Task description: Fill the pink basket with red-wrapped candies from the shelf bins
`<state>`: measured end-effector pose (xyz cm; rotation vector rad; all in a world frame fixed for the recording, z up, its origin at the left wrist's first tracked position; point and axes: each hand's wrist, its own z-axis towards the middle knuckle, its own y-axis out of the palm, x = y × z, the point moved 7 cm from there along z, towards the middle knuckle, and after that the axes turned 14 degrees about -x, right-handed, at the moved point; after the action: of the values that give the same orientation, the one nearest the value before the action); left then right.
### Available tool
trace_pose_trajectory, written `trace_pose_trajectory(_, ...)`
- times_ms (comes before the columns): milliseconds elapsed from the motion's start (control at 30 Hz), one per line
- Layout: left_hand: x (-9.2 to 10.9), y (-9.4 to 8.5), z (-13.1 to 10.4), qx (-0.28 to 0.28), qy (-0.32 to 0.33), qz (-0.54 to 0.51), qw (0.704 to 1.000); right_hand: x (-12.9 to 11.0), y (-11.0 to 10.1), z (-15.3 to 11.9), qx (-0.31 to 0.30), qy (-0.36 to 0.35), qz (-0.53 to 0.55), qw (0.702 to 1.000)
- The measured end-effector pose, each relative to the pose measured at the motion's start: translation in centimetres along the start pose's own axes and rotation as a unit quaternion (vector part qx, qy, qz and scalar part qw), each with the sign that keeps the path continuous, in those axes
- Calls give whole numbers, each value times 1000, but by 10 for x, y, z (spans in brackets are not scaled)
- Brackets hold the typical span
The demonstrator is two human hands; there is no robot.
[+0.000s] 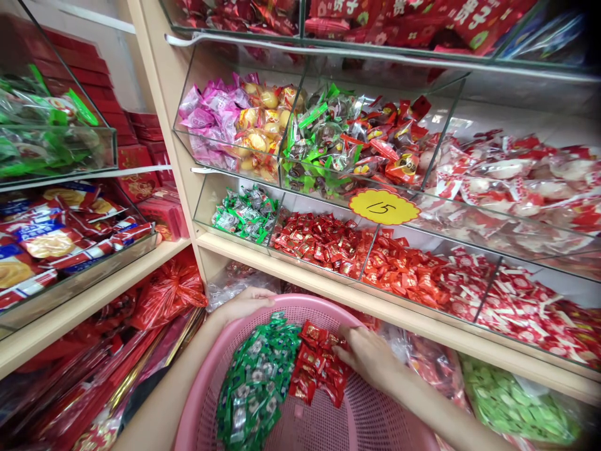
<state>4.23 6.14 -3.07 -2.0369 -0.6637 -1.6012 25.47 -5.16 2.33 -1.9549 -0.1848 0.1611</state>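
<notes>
A pink plastic basket (310, 307) with a mesh wall stands in front of the lowest shelf. My left hand (248, 302) is closed over its far left rim. Inside lie a heap of green-wrapped candies (256, 382) on the left and a smaller pile of red-wrapped candies (317, 363) beside it. My right hand (369, 354) reaches into the basket from the right, its fingers curled at the red candies' right edge. The fingertips are partly hidden, and how many candies they hold does not show.
Glass bins above the basket hold small green candies (246, 213), red candies (323, 241) and red-and-white candies (535, 307). A yellow price tag (384, 207) reads 15. Wrapped biscuits (51, 232) fill a left bin. Bagged green sweets (521, 404) lie lower right.
</notes>
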Motion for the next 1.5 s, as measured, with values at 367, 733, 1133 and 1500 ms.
trace_pose_trajectory(367,18,7,-4,-10,1,45,999,-24,-137,25,177,-112,15,978)
trace_pose_trajectory(733,15,6,-2,-10,-1,14,1000,10,-160,83,86,166,-61,980)
trace_pose_trajectory(1133,15,7,-2,-7,-2,16,1000,16,-147,84,128,128,-38,983)
trace_pose_trajectory(1500,16,6,-3,-2,3,11,1000,28,-159,86,137,145,-2,980)
